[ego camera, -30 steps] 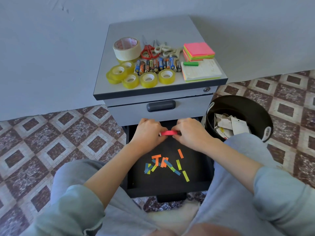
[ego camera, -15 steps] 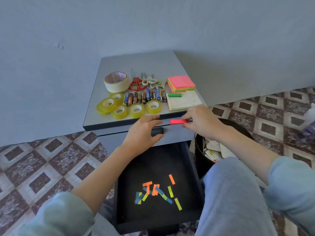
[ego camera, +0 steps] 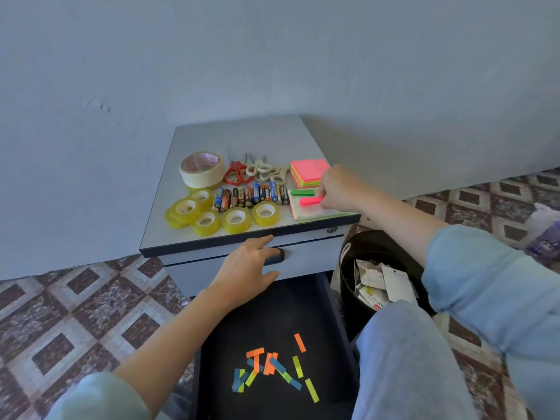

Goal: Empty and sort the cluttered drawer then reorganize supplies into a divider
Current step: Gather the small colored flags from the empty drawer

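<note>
My right hand [ego camera: 341, 189] pinches a pink stack of sticky flags [ego camera: 310, 201] and holds it on the pale notepad [ego camera: 306, 212], just below a green flag stack [ego camera: 303, 192]. My left hand [ego camera: 247, 268] hovers with relaxed fingers in front of the upper drawer's dark handle [ego camera: 280, 256]. The lower black drawer [ego camera: 272, 322] is pulled out. Several loose coloured flags [ego camera: 269, 368] lie scattered on its floor.
On the grey cabinet top [ego camera: 242, 134] lie a masking tape roll [ego camera: 202, 168], several clear tape rolls [ego camera: 209, 215], a row of batteries [ego camera: 251, 195], scissors [ego camera: 254, 171] and neon sticky notes [ego camera: 307, 172]. A black bin [ego camera: 348, 286] with paper scraps stands to the right.
My right hand carried the pink flag stack up from the drawer onto the notepad on the cabinet top. My left hand rose to the upper drawer front. The camera tilted upward.
</note>
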`<state>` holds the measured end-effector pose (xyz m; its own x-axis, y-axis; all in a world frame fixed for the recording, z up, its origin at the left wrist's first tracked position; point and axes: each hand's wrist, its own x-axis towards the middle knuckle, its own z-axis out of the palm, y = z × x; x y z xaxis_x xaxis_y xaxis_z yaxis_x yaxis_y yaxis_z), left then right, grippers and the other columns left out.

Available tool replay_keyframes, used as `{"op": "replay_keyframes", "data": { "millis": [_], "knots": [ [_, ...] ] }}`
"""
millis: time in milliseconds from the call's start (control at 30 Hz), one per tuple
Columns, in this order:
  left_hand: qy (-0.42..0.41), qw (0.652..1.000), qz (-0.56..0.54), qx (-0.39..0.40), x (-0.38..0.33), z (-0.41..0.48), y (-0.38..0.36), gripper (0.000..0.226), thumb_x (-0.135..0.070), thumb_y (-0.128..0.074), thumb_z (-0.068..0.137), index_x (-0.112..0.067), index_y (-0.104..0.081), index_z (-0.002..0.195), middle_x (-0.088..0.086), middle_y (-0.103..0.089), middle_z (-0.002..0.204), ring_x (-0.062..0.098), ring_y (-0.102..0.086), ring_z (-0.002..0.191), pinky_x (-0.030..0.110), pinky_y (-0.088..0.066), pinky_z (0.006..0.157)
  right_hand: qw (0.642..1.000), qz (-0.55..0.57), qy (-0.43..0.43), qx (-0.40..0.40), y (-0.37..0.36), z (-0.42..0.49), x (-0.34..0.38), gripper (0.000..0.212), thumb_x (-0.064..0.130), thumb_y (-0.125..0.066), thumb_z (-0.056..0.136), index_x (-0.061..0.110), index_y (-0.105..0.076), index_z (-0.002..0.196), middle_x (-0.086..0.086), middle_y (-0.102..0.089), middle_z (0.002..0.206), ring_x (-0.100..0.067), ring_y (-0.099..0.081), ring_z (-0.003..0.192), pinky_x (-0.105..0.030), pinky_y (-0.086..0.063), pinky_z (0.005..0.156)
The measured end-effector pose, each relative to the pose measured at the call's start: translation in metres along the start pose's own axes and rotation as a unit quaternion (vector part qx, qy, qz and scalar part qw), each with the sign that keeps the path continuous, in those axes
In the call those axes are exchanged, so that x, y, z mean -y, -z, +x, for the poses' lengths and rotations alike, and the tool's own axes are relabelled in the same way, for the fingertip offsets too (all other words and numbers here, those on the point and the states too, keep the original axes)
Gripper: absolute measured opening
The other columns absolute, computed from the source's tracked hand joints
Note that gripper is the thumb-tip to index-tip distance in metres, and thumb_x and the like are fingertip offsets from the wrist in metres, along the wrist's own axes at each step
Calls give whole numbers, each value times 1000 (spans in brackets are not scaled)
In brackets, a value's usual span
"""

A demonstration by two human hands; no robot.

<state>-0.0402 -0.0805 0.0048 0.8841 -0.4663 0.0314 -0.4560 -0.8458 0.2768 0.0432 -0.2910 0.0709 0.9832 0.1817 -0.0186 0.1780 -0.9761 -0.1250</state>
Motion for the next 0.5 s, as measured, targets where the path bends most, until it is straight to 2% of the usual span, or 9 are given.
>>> {"op": "replay_keyframes", "data": {
  "millis": [33,100,233,500],
  "knots": [
    [3,1000,-4,2,1,-1,0,48,-31,-59,90,-22,-47,136,-3,-28,152,13,-27,139,27,-30,107,1000,-9,2,3,0,3,2,27,-4,-54,79,2,-51,53,-8,-37,54,-28,-49,67,-35,-37,56],
    [11,1000,-14,6,2,-3,-1,48,-31,-60,90,-23,-48,136,-3,-30,152,13,-29,138,27,-30,108,1000,-18,7,7,1,8,6,36,-5,-52,79,9,-37,50,-5,-29,53,-23,-38,55,-29,-31,51],
    [18,999,-23,18,1,-5,-4,48,-33,-59,90,-22,-48,136,-4,-31,151,14,-31,137,28,-30,108,1000,-19,5,15,5,15,10,38,-5,-51,80,9,-34,49,-5,-26,52,-17,-28,48,-27,-24,46],
    [29,999,-28,36,3,-6,-9,48,-35,-57,91,-24,-47,136,-9,-29,152,11,-28,137,26,-26,109,999,-38,-2,12,8,26,11,37,-4,-52,80,10,-34,51,-5,-27,56,-16,-29,50,-27,-24,47]
  ]
}}
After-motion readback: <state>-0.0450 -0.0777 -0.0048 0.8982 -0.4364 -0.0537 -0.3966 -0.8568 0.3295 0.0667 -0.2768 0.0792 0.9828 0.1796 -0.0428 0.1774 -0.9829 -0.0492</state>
